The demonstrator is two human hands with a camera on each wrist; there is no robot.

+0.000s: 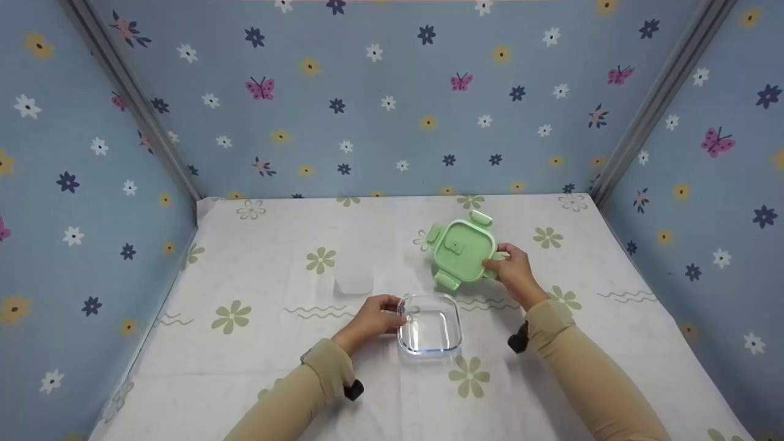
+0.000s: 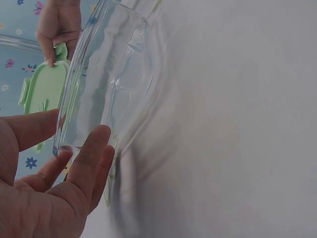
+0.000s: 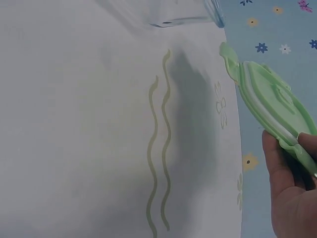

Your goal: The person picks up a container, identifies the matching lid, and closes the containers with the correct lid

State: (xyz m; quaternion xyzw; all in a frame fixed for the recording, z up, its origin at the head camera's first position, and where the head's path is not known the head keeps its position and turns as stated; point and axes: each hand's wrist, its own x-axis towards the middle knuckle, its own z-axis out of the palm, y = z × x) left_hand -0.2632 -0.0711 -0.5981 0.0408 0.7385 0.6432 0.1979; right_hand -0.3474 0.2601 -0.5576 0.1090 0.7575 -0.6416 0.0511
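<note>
A clear square glass container (image 1: pixel 430 324) stands on the cloth near the front middle. My left hand (image 1: pixel 397 313) pinches its left rim; in the left wrist view the thumb and fingers of that hand (image 2: pixel 74 144) close on the glass container's rim (image 2: pixel 99 89). Just behind it is a pale green lid (image 1: pixel 462 250) with snap flaps. My right hand (image 1: pixel 495 262) grips the lid's right edge. In the right wrist view the green lid (image 3: pixel 272 99) is tilted and raised off the cloth, casting a shadow, with my right hand (image 3: pixel 297 146) pinching its edge.
The table (image 1: pixel 257 257) wears a white cloth with green flowers and wavy lines. A small translucent object (image 1: pixel 354 285) lies left of the glass container. Blue walls (image 1: pixel 392 104) with flowers and butterflies close off the back and both sides.
</note>
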